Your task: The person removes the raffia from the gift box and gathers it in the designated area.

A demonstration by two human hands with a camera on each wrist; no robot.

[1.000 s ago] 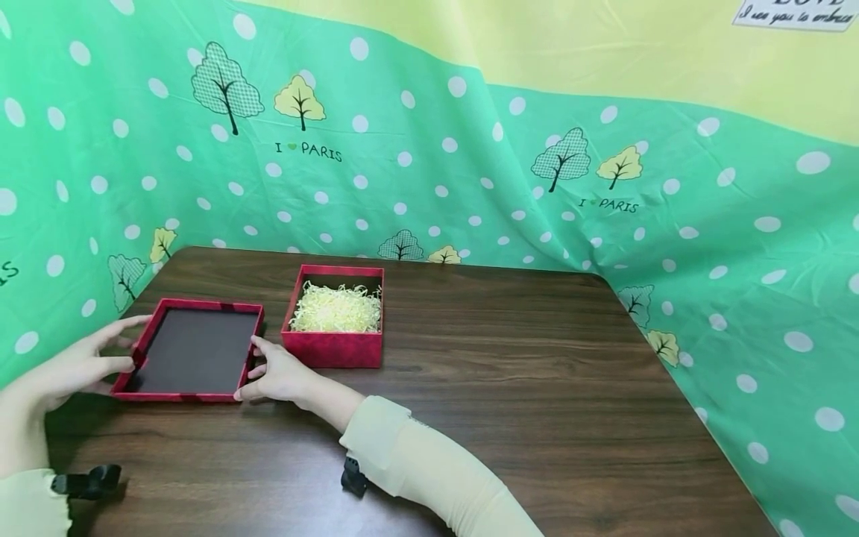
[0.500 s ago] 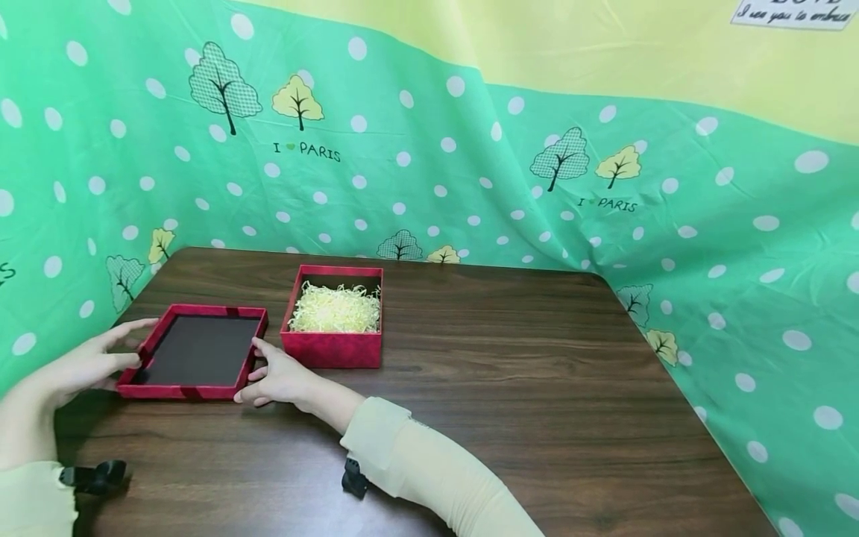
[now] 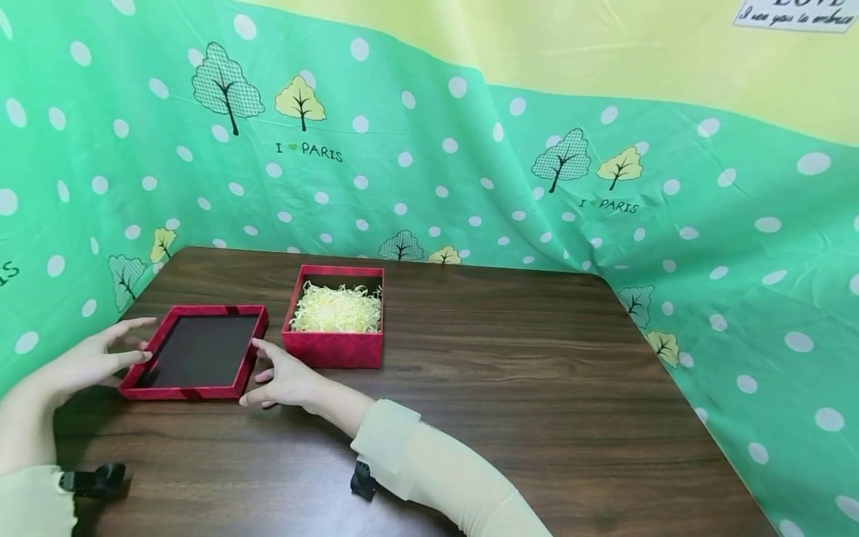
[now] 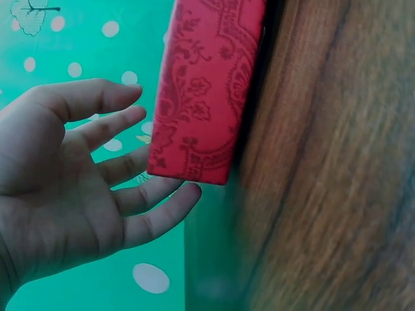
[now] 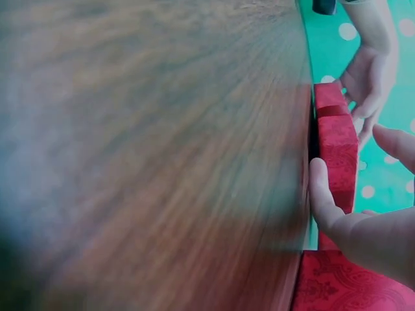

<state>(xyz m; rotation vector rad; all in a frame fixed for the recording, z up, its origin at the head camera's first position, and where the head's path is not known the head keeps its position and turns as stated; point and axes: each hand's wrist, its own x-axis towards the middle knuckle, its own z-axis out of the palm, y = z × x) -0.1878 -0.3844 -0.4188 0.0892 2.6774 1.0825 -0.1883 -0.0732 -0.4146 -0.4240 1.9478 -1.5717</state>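
The shallow red box lid (image 3: 194,391) lies inside-up at the table's left, its dark lining showing. My left hand (image 3: 94,360) is at its left side, with fingers spread and the thumb over the near-left rim in the head view. In the left wrist view that left hand (image 4: 78,168) has straight, parted fingers beside the lid's patterned red wall (image 4: 201,97). At the right side is my right hand (image 3: 291,379), its fingertips close to the rim and the thumb held apart. Nothing is gripped by either hand.
A deeper red box (image 3: 332,350) stands just right of the lid, filled with pale yellow shredded paper (image 3: 335,309). The brown wooden table (image 3: 503,388) backs onto a green dotted curtain (image 3: 429,171).
The lid has come down flat, shifting slightly right, and the left hand has moved right with it. The right hand has just drawn back a little from the lid's right edge.
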